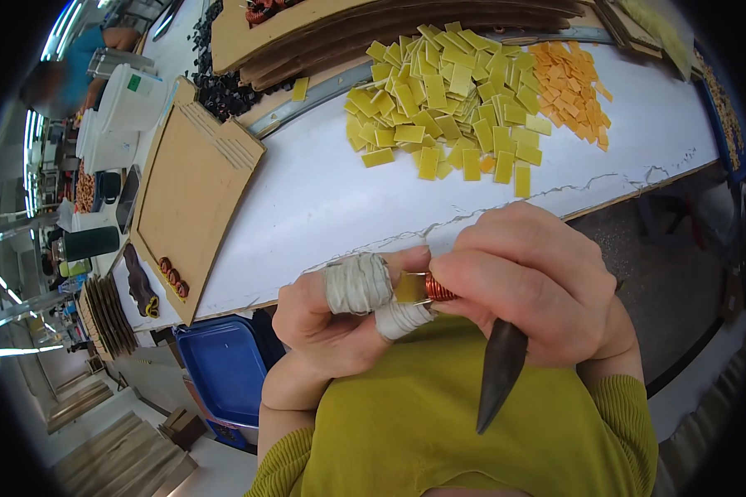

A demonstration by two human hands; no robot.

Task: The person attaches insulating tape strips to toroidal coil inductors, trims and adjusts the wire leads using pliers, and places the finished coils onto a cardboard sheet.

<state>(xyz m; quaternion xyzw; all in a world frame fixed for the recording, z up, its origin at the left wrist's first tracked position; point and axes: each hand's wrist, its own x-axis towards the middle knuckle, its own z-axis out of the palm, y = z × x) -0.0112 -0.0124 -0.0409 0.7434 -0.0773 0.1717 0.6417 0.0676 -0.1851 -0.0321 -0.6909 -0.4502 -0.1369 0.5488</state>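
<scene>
My left hand (331,311), with whitish tape wrapped round its fingers, pinches a small yellow piece (408,288). Touching that piece is a copper-wound coil (439,287), gripped between the thumb and fingers of my right hand (530,286). Two thin wire ends run from the coil along either side of the yellow piece. A dark pointed tool (502,373) is also held in my right hand, its tip directed down toward my lap. Beyond my hands lies a large heap of yellow rectangular pieces (448,91), beside a smaller heap of orange pieces (570,87).
A cardboard tray (186,190) at the left carries several coils (172,277). Stacked brown trays (406,25) stand behind the heaps, near black parts (220,95). A blue bin (224,364) sits below the table edge. Another person (79,70) is at the upper left.
</scene>
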